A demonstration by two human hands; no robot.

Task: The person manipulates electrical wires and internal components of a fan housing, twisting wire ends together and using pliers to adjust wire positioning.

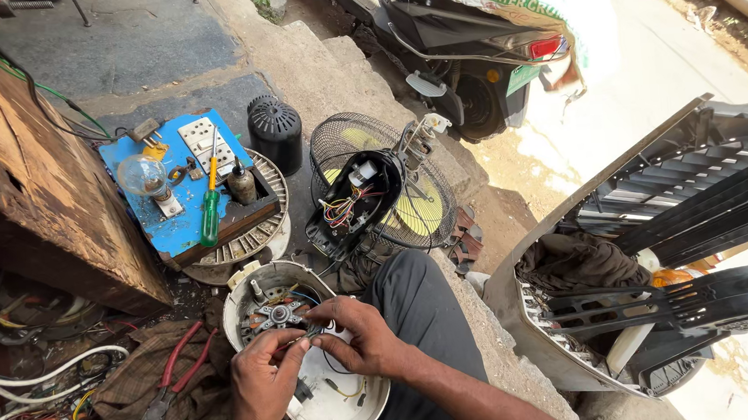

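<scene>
Two bare hands are meeting over one white round fan housing [334,403], which is resting on the person's lap, against the grey trouser leg [428,310]. The left hand [264,385] is curling its fingers together near the housing's middle, and the right hand [360,336] is pinching its fingertips closed on a thin dark wire or lead [308,333] just beside the one grey motor hub [278,315] sitting inside the housing. What exactly the left hand is gripping is too small to tell, though its fingers are pressing together next to the right hand's.

On the ground ahead, one black fan motor casing [352,204] with coloured wires showing is lying on one round wire fan guard [394,178] with yellow blades behind it. One black ribbed cap [276,131] is standing just beside the guard. To the left, one blue test board [178,183] is carrying one clear light bulb [141,174], one white switch plate [199,143], one green-handled screwdriver [210,213] and one small dark bottle [241,183]. One pair of red-handled pliers [172,378] is lying on a checked cloth [142,384] left of the housing. One wooden box [30,179] is standing at far left, with tangled cables [30,387] below it. One scooter [468,48] is parked further back, carrying one printed sack [517,2].
</scene>
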